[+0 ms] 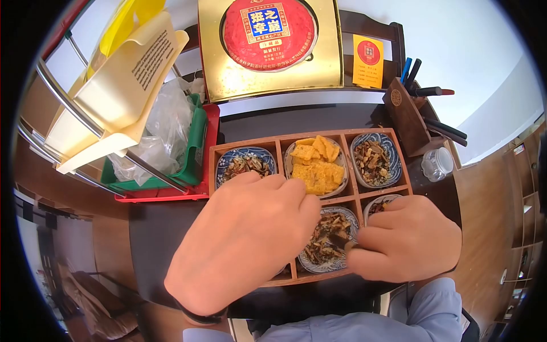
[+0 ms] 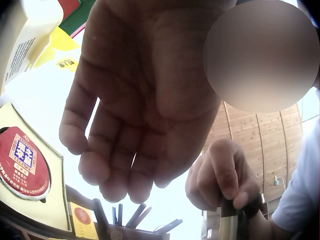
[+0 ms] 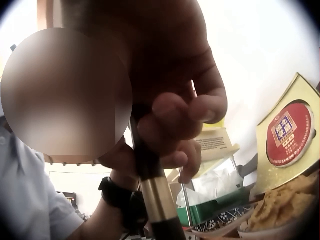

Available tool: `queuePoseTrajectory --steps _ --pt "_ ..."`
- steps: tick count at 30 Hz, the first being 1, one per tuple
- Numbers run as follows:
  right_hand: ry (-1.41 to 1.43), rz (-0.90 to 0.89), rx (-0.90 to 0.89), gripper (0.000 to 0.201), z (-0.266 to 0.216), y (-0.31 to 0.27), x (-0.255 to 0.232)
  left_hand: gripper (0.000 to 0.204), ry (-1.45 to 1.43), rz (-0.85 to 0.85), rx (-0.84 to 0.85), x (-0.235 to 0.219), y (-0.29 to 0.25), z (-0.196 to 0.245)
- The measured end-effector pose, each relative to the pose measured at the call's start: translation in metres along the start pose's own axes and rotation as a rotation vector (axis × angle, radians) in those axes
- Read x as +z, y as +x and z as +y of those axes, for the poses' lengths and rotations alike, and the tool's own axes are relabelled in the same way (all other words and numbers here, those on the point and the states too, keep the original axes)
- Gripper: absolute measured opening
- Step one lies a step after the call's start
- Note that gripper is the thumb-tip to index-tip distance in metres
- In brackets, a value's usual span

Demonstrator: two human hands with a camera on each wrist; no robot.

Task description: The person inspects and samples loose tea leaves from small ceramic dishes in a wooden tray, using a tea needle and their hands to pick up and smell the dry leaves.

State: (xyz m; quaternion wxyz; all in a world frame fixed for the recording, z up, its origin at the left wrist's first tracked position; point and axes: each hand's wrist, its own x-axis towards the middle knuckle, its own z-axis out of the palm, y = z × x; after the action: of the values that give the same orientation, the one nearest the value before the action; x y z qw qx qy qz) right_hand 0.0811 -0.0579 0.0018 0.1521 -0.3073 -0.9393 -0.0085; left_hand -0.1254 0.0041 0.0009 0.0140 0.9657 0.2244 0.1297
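My left hand (image 1: 250, 239) hovers over the front left of a divided wooden box (image 1: 352, 188); its fingers are loosely bent with nothing in them in the left wrist view. My right hand (image 1: 407, 242) grips a slim dark stick-like tool with a gold band (image 3: 156, 199). The tool's dark end (image 1: 341, 241) overlaps the front middle bowl of dried herb-like bits (image 1: 327, 251); what kind of tool it is, I cannot tell. Behind the hands, one bowl holds yellow crisp pieces (image 1: 318, 176). More dried bits fill the back right bowl (image 1: 373, 162) and the back left bowl (image 1: 245, 165), partly hidden.
A gold box with a red disc (image 1: 273, 80) stands at the back. To the left, a metal rack (image 1: 68, 105) holds a green basket (image 1: 196, 142) with plastic bags. A wooden pen holder (image 1: 401, 108) and small glass jar (image 1: 437, 165) stand right.
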Motion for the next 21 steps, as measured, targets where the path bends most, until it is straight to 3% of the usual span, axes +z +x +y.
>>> queuePoseTrajectory --steps 11,13,21 --pt "-0.002 0.009 -0.027 0.013 -0.003 0.001 0.0 0.019 0.016 -0.015 0.005 0.0 0.0 0.0" --pt "-0.007 0.108 -0.034 0.02 -0.004 -0.002 -0.01 0.019 0.013 -0.012 0.007 0.0 0.0 0.0" --pt "-0.027 0.042 0.002 0.013 -0.002 0.001 -0.003 0.019 0.012 -0.017 0.009 0.0 0.0 0.0"
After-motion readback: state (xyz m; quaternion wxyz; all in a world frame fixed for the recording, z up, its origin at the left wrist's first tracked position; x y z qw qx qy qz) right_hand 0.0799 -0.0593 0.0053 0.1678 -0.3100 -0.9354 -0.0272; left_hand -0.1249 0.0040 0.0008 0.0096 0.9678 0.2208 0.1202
